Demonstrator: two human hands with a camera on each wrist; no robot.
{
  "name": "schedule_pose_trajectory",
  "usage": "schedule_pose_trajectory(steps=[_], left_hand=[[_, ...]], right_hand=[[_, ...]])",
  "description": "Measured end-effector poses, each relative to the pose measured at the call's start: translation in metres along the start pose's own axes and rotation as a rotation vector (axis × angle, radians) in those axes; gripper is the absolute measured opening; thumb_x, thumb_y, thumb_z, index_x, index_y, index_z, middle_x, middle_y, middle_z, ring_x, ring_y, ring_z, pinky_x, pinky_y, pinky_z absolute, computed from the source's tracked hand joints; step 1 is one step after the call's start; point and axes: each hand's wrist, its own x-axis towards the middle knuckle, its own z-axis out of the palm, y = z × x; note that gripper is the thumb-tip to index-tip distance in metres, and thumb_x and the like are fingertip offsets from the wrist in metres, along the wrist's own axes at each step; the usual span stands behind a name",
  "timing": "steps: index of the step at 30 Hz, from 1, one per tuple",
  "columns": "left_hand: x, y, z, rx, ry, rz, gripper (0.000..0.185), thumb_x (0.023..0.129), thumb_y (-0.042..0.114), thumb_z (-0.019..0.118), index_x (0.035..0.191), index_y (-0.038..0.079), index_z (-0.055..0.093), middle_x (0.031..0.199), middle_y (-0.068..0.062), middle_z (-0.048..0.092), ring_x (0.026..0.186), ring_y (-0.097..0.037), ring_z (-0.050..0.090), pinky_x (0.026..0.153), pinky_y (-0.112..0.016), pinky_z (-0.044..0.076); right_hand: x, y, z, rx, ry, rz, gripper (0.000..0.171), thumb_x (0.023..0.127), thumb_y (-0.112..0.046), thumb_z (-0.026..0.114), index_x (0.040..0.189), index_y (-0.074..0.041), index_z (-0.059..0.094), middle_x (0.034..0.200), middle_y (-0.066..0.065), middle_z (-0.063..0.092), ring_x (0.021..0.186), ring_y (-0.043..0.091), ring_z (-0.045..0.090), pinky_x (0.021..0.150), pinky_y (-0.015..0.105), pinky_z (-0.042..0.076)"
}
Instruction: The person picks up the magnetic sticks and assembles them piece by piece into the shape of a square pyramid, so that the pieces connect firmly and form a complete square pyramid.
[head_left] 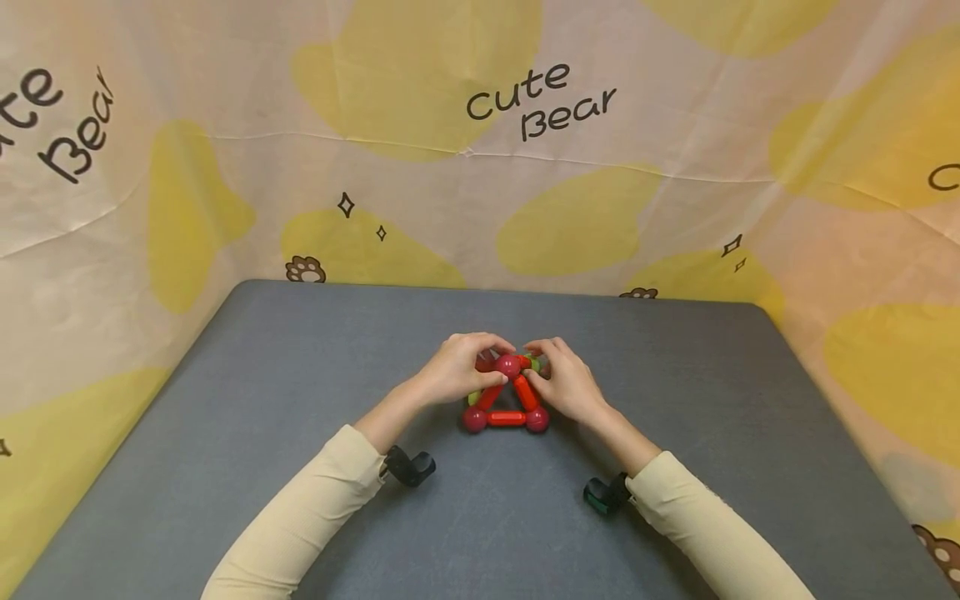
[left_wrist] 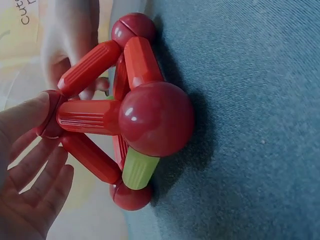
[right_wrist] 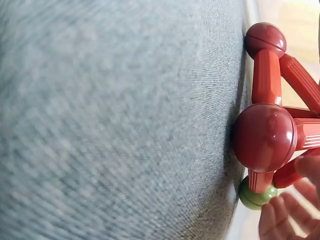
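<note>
The rod-and-ball pyramid (head_left: pixel 507 400) stands mid-surface (head_left: pixel 300 400), apex up, directly between both hands. The left hand (head_left: pixel 457 371) pinches the top red ball (head_left: pixel 507 365) from its side; the right hand (head_left: pixel 564 382) holds the upper rods opposite, equally near.
</note>
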Motion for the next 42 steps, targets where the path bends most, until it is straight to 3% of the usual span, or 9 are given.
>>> schedule_pose_trajectory(steps=[5,14,28,42], left_hand=[[-0.0006,-0.0019,0.0010,-0.002,0.013,-0.022,0.029,0.078,0.017,0.073,0.106,0.014,0.066,0.093,0.003,0.066,0.076,-0.008,0.062,0.067,-0.022,0.048],[-0.0022,-0.0050,0.0024,-0.017,0.026,-0.013,0.027,0.079,0.018,0.072,0.105,0.015,0.066,0.090,0.003,0.066,0.074,-0.009,0.062,0.066,-0.022,0.049],[-0.0055,-0.0043,0.0022,-0.070,0.032,-0.008,0.030,0.079,0.018,0.073,0.107,0.013,0.066,0.093,0.001,0.066,0.075,-0.009,0.062,0.066,-0.021,0.050],[-0.0057,-0.0061,0.0031,-0.069,0.030,-0.009,0.030,0.079,0.017,0.073,0.108,0.014,0.066,0.094,0.001,0.067,0.076,-0.010,0.063,0.067,-0.021,0.050]], right_hand=[[0.0034,-0.0024,-0.0002,0.036,-0.017,-0.067,0.031,0.081,-0.010,0.066,0.111,-0.010,0.061,0.095,0.007,0.060,0.076,0.020,0.057,0.064,0.031,0.047],[0.0049,-0.0034,0.0008,0.058,-0.027,-0.089,0.024,0.080,-0.008,0.067,0.104,-0.009,0.063,0.095,0.007,0.060,0.078,0.020,0.062,0.067,0.034,0.051],[0.0054,-0.0021,0.0021,0.017,-0.026,-0.163,0.022,0.079,-0.006,0.069,0.100,-0.010,0.065,0.091,0.004,0.060,0.076,0.016,0.061,0.066,0.033,0.051],[0.0019,-0.0044,0.0001,0.028,-0.034,-0.162,0.026,0.079,-0.004,0.068,0.104,-0.010,0.064,0.095,0.006,0.060,0.077,0.016,0.061,0.067,0.032,0.052]])
